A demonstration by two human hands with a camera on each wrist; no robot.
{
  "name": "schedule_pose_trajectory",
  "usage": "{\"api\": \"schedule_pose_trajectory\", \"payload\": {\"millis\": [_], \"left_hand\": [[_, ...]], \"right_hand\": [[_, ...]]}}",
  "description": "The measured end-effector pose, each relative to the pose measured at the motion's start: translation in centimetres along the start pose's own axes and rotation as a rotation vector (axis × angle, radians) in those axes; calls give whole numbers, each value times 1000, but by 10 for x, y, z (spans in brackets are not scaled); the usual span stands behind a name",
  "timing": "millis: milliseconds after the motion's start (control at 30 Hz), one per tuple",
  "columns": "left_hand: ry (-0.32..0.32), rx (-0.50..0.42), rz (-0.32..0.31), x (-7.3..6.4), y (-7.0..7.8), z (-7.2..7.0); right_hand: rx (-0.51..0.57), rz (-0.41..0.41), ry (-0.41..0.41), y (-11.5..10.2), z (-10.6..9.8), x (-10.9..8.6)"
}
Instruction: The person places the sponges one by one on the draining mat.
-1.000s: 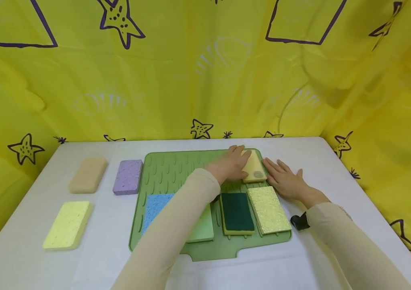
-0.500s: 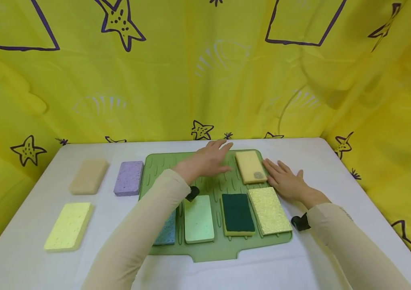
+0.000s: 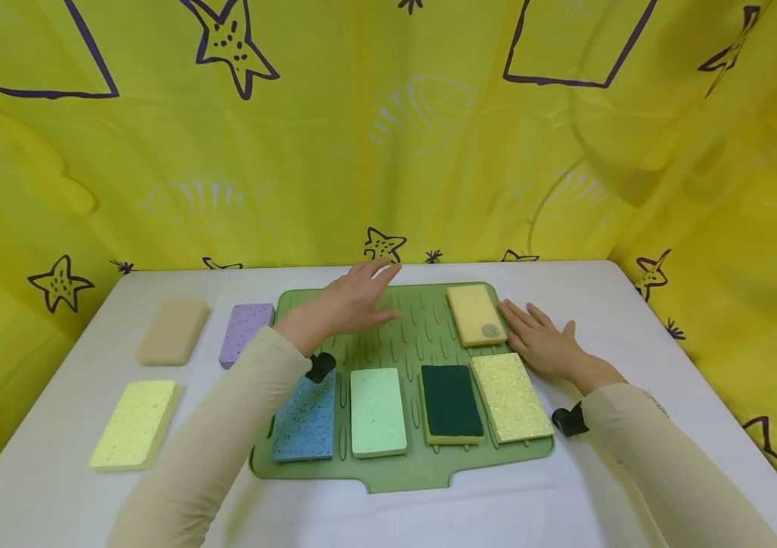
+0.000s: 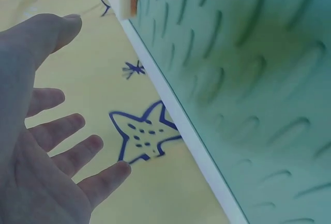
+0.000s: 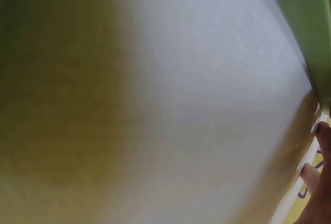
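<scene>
My left hand (image 3: pixel 343 304) hovers over the upper left of the green ridged mat (image 3: pixel 409 476), its fingers spread and holding nothing; the left wrist view shows the fingers (image 4: pixel 72 157) apart. At the mat's right edge my right hand (image 3: pixel 542 342) lies flat, fingertips beside a pale yellow sponge (image 3: pixel 473 312) with a grey spot. Along the mat's front lie a blue sponge (image 3: pixel 306 422), a mint green sponge (image 3: pixel 377 411), a dark green scouring sponge (image 3: pixel 451 403) and a speckled yellow sponge (image 3: pixel 511 399). My left sleeve covers part of the blue one.
Left of the mat, a purple sponge (image 3: pixel 244 331), a beige sponge (image 3: pixel 172 331) and a yellow sponge (image 3: pixel 135 426) lie on the white tabletop (image 3: pixel 470 517). A yellow curtain (image 3: pixel 320 152) with starfish drawings hangs behind the table and along its sides.
My left hand has let go of the pale yellow sponge with the grey spot and moved left across the mat. The right hand has stayed in place.
</scene>
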State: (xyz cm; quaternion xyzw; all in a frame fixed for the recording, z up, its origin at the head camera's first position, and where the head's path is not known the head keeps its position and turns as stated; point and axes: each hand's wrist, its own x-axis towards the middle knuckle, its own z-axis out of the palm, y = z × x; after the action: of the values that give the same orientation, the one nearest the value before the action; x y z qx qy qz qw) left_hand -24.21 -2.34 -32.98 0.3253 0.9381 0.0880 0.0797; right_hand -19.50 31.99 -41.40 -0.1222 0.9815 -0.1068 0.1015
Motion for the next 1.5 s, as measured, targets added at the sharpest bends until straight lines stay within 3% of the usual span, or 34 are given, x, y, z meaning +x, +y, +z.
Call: {"api": "schedule_pose_trajectory", "payload": {"millis": [400, 800, 1133, 1267, 1500], "left_hand": [[19, 12, 28, -25, -26, 13], [57, -20, -46, -51, -48, 15], [105, -30, -53, -71, -72, 18], [103, -38, -50, -76, -78, 20], [90, -52, -105, -87, -89, 24]], "right_hand": [[9, 6, -19, -2, 4, -2], [12, 4, -20, -4, 2, -2], [5, 0, -11, -4, 0, -2], [4, -1, -7, -3, 0, -2], [11, 2, -6, -3, 0, -2]]}}
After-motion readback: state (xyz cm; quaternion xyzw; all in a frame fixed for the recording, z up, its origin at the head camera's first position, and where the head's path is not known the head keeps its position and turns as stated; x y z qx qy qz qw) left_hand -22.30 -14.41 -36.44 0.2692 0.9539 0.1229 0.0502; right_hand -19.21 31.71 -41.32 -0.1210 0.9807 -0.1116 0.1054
